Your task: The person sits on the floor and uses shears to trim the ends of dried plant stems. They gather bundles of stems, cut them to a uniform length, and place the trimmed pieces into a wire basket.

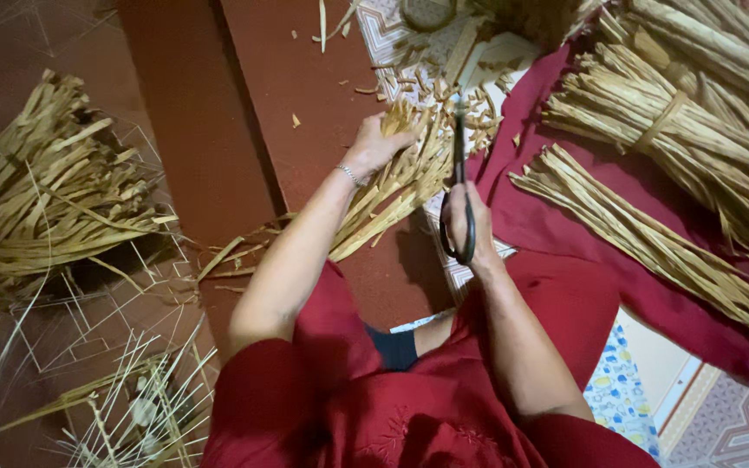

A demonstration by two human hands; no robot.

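My left hand [373, 146] grips a bundle of dry straw-coloured leaf strips [396, 186], holding it near its far end. My right hand [464, 227] is closed through the handles of black scissors [460, 165]. The blades point away from me and sit at the bundle's tip. Short cut pieces [444, 91] lie scattered just beyond the blades on a patterned mat [385, 28]. A thin bracelet circles my left wrist.
Tied bundles of the same strips [661, 113] lie on a dark red cloth [548, 217] to the right. A loose heap of strips [45, 199] rests on the red floor at left. Thin pale stalks [145, 394] lie at lower left.
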